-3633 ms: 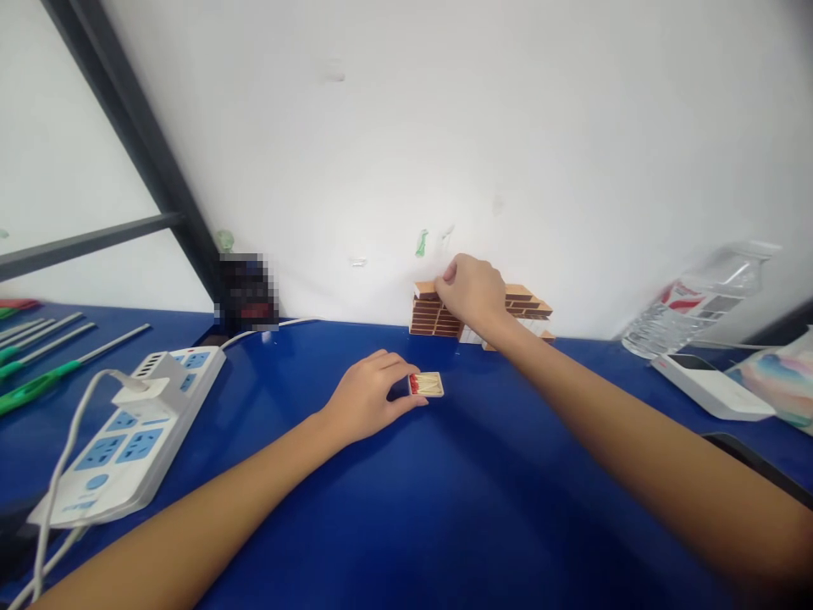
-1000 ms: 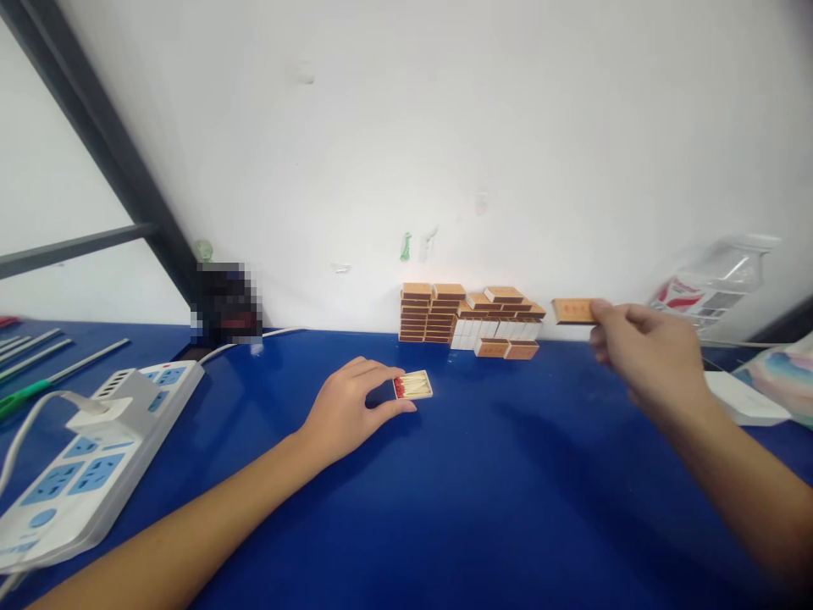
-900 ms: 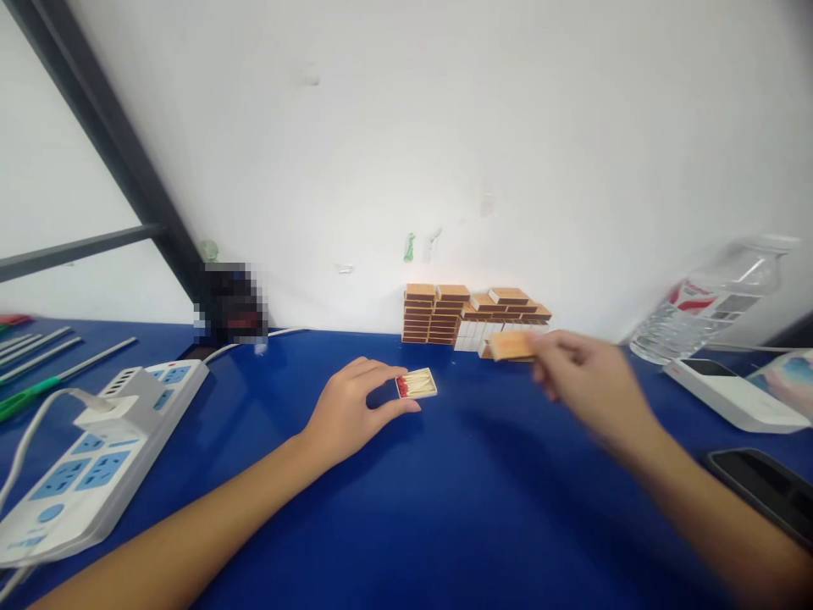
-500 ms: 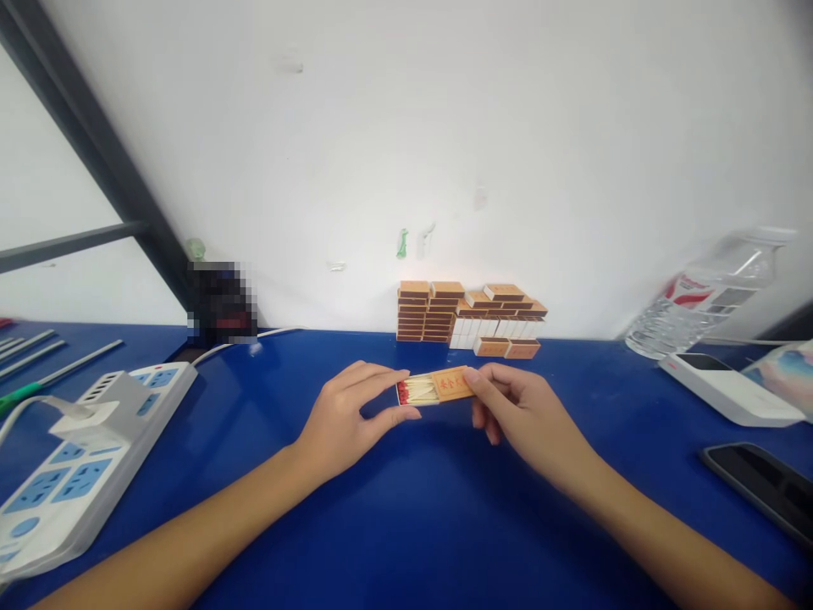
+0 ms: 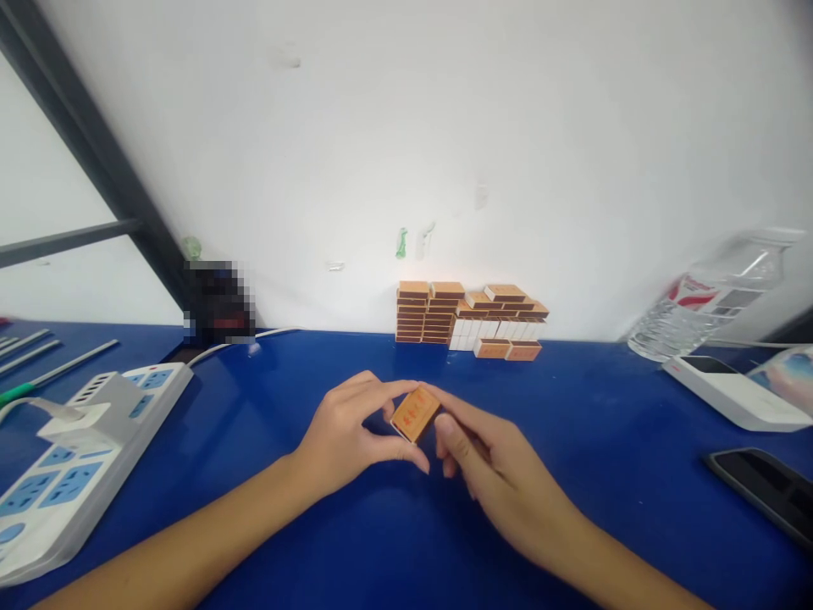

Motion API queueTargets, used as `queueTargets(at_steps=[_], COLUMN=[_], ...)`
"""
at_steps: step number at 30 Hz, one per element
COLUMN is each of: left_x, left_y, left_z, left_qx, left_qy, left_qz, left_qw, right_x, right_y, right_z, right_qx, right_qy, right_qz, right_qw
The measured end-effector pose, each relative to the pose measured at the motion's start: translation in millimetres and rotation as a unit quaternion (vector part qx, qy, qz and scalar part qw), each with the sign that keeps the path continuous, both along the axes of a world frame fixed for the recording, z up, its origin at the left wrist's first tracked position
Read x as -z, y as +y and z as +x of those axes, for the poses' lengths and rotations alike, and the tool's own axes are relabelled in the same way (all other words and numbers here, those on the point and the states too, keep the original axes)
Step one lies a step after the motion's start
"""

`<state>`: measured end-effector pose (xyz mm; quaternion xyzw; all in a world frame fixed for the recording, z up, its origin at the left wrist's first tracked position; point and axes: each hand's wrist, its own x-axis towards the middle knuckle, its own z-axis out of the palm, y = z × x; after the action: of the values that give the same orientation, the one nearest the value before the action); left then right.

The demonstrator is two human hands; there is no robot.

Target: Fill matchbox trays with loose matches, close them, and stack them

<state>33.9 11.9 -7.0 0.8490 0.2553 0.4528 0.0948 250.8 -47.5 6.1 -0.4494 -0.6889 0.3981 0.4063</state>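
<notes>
A small orange matchbox (image 5: 415, 413) with red printing is held tilted above the blue table, its tray pushed in so that no matches show. My left hand (image 5: 352, 428) holds it from the left, the index finger at its upper edge and the thumb stretched out below its lower corner. My right hand (image 5: 489, 449) grips it from the right, index fingertip along the top corner and thumb bent near the right side. Behind the hands, a stack of matchboxes (image 5: 423, 318) stands against the wall, some lying flat and some on edge with white ends showing.
A white power strip (image 5: 120, 474) with a plugged-in charger lies at left, near thin rods (image 5: 76, 364). To the right are a leaning clear water bottle (image 5: 705, 296), a white box-shaped device (image 5: 730, 394) and a dark phone (image 5: 762, 487). A pixelated dark object (image 5: 222, 301) sits back left.
The matchbox's tray, half out with red-tipped matches showing before, is now inside its sleeve. The box has turned to a steeper tilt, and my right hand has moved left and closer to my left.
</notes>
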Motion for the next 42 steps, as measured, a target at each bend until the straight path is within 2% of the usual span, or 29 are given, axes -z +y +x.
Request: queueTargets(at_steps=[2, 5, 12, 19, 26, 30, 33, 42], left_x=[1.5, -0.4, -6.8, -1.2, -4.6, -11.3, -15.8, -14.5], left_y=[0.0, -0.8, -2.5, 4.1, 5.9, 9.9, 14.7, 18.4], left_z=[0.2, 0.9, 1.6, -0.2, -4.2, -1.3, -0.6, -2.0], left_qx=[0.012, 0.007, 0.006, -0.021, -0.084, -0.059, -0.068, -0.087], left_qy=[0.014, 0.03, 0.064, 0.031, 0.167, 0.161, 0.129, 0.131], left_qz=[0.009, 0.012, 0.025, -0.182, -0.104, -0.106, -0.115, -0.118], left_qw=[1.0, 0.999, 0.998, 0.983, 0.977, 0.98, 0.983, 0.98], right_x=[0.4, 0.7, 3.1, 11.3, 13.1, 12.8, 13.5, 15.5], right_y=[-5.2, -7.3, -1.3, 4.4, 16.4, 25.4, 29.4, 29.2], right_z=[-3.7, -6.1, -3.1, 1.0, 15.4, 25.7, 29.5, 26.8], right_qx=[-0.029, -0.031, -0.031, 0.011, 0.074, 0.092, 0.098, 0.073], right_qy=[-0.014, -0.036, -0.075, -0.092, -0.158, -0.21, -0.256, -0.342], right_qz=[0.02, 0.04, 0.022, 0.072, 0.159, 0.201, 0.222, 0.211], right_qw=[0.999, 0.998, 0.996, 0.993, 0.972, 0.952, 0.936, 0.913])
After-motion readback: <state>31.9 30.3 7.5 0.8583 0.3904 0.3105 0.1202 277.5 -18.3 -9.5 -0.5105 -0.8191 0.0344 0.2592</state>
